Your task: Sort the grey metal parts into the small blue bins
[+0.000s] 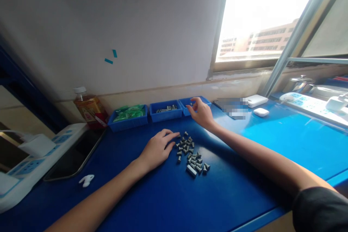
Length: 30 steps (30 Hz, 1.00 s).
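Short metal screws lie in a loose pile on the blue table, with a longer hex-shaped metal piece at the pile's near end. My left hand rests on the table at the pile's left edge. Its fingers are apart, the fingertips close beside the nearest screws. Over the right-hand blue bin hovers my right hand, thumb and forefinger apart. A tiny dark spot shows between them; whether it lies in the bin I cannot tell. Small metal pieces fill part of the middle blue bin.
A third blue bin holds green packets. To the left are a bottle, a phone, a power strip and a white earbud. A white case and another power strip lie right.
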Available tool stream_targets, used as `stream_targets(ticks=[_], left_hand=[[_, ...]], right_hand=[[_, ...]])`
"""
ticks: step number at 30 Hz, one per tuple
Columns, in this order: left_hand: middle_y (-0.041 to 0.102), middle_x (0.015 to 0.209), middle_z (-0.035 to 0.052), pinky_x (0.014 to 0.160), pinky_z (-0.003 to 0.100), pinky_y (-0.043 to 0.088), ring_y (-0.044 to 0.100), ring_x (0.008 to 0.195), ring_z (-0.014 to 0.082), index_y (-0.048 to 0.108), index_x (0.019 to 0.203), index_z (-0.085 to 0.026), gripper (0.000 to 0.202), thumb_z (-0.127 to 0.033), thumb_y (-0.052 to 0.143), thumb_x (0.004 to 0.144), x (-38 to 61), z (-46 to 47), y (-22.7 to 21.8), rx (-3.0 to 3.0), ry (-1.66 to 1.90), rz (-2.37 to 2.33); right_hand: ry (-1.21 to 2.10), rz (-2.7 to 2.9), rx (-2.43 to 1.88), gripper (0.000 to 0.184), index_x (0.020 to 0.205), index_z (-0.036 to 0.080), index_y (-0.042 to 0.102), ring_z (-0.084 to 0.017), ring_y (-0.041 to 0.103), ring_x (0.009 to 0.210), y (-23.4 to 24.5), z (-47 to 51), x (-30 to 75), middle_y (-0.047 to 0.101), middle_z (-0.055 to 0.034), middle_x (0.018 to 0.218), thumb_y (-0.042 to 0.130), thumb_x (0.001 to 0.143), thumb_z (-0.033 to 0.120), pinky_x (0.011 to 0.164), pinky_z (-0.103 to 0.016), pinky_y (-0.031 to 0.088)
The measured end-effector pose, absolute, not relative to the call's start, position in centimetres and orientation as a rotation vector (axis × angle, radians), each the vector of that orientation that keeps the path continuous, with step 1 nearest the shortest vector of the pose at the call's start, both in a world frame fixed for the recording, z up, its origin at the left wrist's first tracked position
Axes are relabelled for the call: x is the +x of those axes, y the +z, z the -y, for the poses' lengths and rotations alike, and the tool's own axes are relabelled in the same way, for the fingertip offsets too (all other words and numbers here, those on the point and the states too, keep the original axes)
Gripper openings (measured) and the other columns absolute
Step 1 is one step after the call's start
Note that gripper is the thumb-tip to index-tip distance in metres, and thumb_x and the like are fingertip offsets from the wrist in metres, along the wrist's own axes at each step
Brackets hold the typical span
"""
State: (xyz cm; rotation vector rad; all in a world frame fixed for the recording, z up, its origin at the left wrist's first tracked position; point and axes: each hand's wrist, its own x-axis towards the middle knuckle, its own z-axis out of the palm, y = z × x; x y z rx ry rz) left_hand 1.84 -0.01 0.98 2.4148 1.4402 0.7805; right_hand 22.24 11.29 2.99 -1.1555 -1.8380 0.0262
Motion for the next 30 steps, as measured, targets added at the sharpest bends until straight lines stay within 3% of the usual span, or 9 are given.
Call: stream_targets(ticks=[4,9,16,24,30], left_hand=[[0.06,0.107,0.0048,0.085,0.032,0.046,0.058,0.098,0.0208,0.063,0.106,-0.025,0.024,-0.025,0.047,0.088,1.9,0.1,1.0,2.455,0.736,-1.467],[0.059,0.094,0.0046,0.073,0.03,0.046,0.058,0.087,0.0197,0.059,0.088,-0.021,0.014,-0.025,0.046,0.087,2.0,0.1,0.9,2.441,0.732,-1.545],[0.059,0.086,0.0028,0.067,0.029,0.043,0.057,0.077,0.0181,0.054,0.083,-0.021,0.01,-0.023,0.045,0.087,2.0,0.2,0.9,2.408,0.774,-1.586],[0.062,0.09,0.003,0.07,0.03,0.044,0.059,0.08,0.0183,0.056,0.089,-0.021,0.013,-0.028,0.045,0.087,1.9,0.2,1.0,2.361,0.808,-1.528],[0.064,0.094,0.0037,0.069,0.03,0.045,0.061,0.083,0.0195,0.056,0.097,-0.021,0.02,-0.037,0.045,0.09,2.0,0.5,1.2,2.352,0.785,-1.529]], right_hand=[[0.129,2.136,-0.942,0.009,0.085,0.018,0.06,-0.015,0.055,0.068,1.6,-8.4,22.7,0.06,-0.0003,0.069,0.055,0.086,0.025,0.066,-0.026,0.039],[0.252,2.355,-0.693,0.006,0.086,0.017,0.062,-0.015,0.054,0.072,1.2,-5.4,21.0,0.06,-0.0015,0.072,0.059,0.083,0.021,0.068,-0.026,0.04],[0.306,2.491,-0.501,0.003,0.079,0.016,0.066,-0.015,0.053,0.071,1.9,-5.1,20.7,0.061,-0.0026,0.073,0.063,0.078,0.016,0.077,-0.03,0.041],[0.597,2.517,-0.558,0.024,0.086,0.017,0.072,-0.014,0.059,0.073,2.2,-6.1,21.1,0.066,-0.0022,0.079,0.058,0.073,0.003,0.069,-0.024,0.045],[0.489,2.515,-0.635,0.019,0.081,0.015,0.071,-0.014,0.059,0.071,2.1,-6.0,20.6,0.067,-0.0028,0.077,0.059,0.072,0.004,0.067,-0.024,0.044]])
